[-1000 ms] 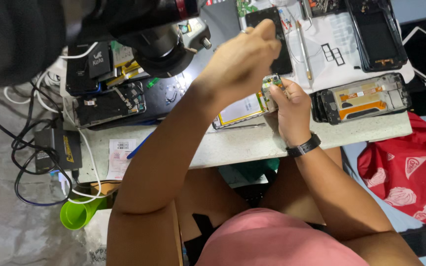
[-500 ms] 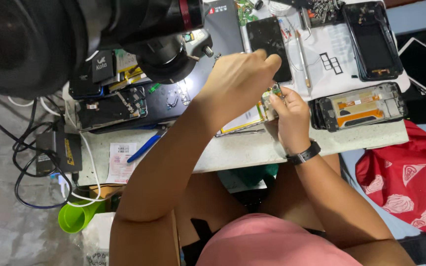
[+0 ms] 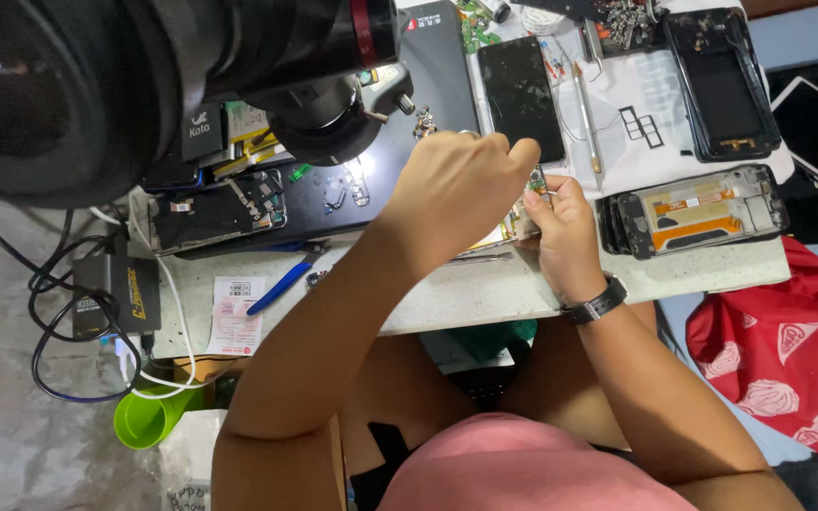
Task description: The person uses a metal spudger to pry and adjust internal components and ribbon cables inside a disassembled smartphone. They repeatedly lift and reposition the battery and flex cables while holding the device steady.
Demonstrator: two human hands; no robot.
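Note:
My left hand (image 3: 456, 189) is closed, its fingertips pinching a small green circuit board (image 3: 535, 180) from the left. My right hand (image 3: 565, 237), with a black watch on the wrist, grips the same small board from below and to the right. Both hands hover over an opened phone (image 3: 513, 227) lying on the white workbench (image 3: 447, 298). Most of that phone is hidden by my hands. A pair of thin metal tweezers (image 3: 480, 256) lies on the bench just under my left hand.
A big black microscope (image 3: 314, 104) hangs over the bench's left. Around it lie a dismantled phone (image 3: 215, 208), a blue-handled tool (image 3: 281, 284), a black screen (image 3: 521, 95) and a phone frame with orange flex (image 3: 693, 208). Red bag (image 3: 788, 350) at right, green cup (image 3: 149, 416) and cables at left.
My left hand has dropped slightly and closed in on the small board. My right hand stays where it was. The view has shifted a little, and the microscope fills more of it.

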